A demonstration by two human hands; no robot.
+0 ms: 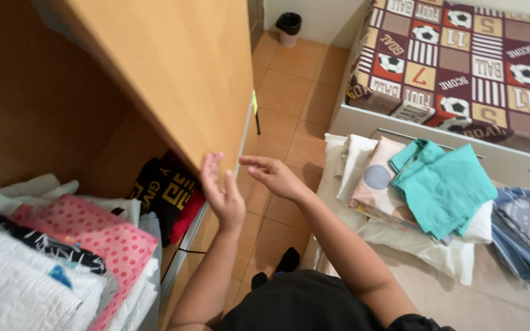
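Tiled bedroom floor, patterned bed at right. Wooden wardrobe door at left, above shelves of folded laundry. Stacked folded clothes on mattress. Left hand spread wide, empty, just beside door edge. Right hand open, empty, alongside.

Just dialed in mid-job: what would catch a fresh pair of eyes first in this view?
Two bare hands, left hand and right hand, raised open and holding nothing, beside the edge of the wooden wardrobe door at centre. On the right, a teal folded garment tops a stack of clothes by the bed with the football-patterned cover. Lower left, a pink flowered cloth lies on the wardrobe's pile.
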